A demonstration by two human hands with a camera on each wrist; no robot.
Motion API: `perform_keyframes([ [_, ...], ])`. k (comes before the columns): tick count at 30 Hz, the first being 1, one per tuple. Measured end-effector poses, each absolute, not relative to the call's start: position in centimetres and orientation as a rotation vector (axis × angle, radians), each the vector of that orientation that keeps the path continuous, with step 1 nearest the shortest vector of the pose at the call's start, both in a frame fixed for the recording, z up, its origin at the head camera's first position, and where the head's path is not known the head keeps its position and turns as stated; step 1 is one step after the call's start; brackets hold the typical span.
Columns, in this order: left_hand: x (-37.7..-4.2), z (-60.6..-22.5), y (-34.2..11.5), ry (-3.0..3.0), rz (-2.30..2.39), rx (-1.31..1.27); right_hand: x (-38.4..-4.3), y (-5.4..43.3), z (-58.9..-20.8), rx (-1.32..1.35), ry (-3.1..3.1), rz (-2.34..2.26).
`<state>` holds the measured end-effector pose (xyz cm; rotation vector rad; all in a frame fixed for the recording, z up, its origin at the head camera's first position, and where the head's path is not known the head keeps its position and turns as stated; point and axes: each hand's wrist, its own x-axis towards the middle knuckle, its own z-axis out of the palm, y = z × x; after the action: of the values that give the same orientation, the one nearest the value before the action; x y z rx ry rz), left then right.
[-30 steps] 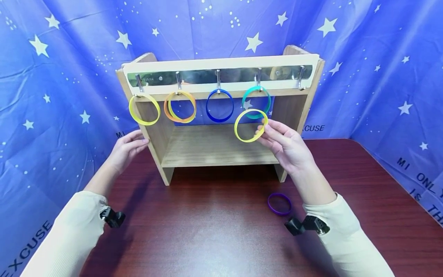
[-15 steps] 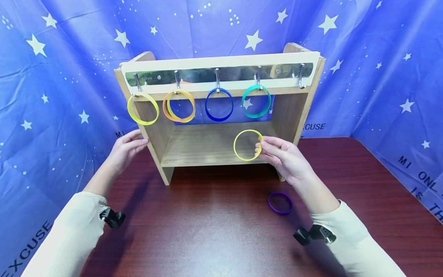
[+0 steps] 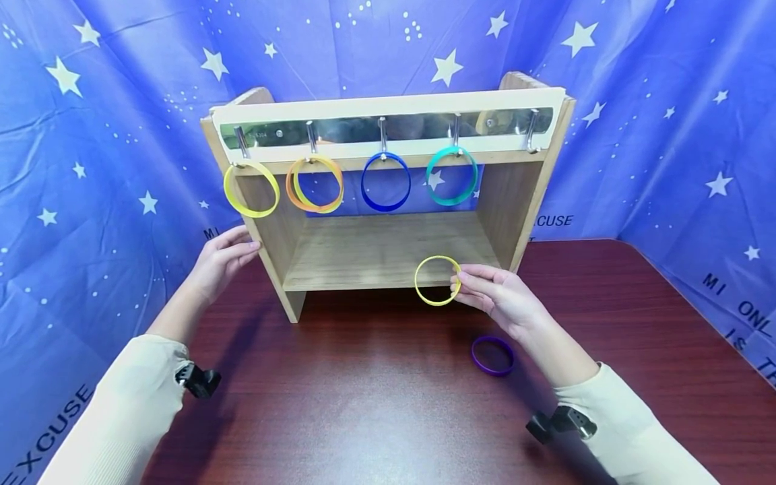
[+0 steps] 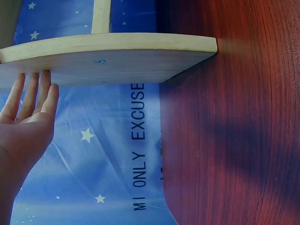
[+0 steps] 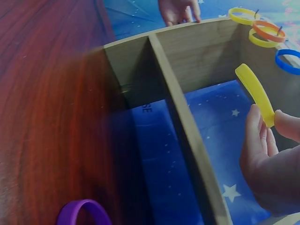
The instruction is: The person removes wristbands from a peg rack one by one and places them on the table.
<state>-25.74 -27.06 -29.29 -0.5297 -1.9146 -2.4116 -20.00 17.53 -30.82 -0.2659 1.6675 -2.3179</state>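
Note:
In the head view my right hand [image 3: 512,300] pinches a yellow silicone wristband [image 5: 258,96] by its right side, between thumb and fingers. The band is held upright in front of the wooden rack's lower shelf [image 3: 388,252]. Just below this hand, a purple wristband [image 3: 494,372] lies on the table. My left hand [image 3: 221,266] touches the outer face of the rack's left side panel [image 4: 117,63] with extended fingertips. From the rack's hooks hang a yellow wristband [image 3: 251,213], an orange one [image 3: 295,195] with a yellow one [image 3: 333,165], a blue one [image 3: 386,207] and a teal one [image 3: 452,201].
A metal hook strip [image 3: 418,128] runs along the rack's top front; its rightmost hook [image 3: 533,135] bears no band. The rack stands on a dark red wooden table [image 3: 364,404]. Blue star-printed curtain [image 3: 364,54] surrounds the back and sides.
My right hand has lowered the yellow wristband from in front of the teal band down to the shelf's front edge. The left hand stays at the side panel.

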Motion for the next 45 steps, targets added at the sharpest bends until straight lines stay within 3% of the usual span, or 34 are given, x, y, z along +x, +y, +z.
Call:
perform_keyframes([
  [45,-25.8,-29.3,-27.0,-1.895,-2.421,-0.534,-22.0,19.2,-37.4,-0.345,1.992,-1.709],
])
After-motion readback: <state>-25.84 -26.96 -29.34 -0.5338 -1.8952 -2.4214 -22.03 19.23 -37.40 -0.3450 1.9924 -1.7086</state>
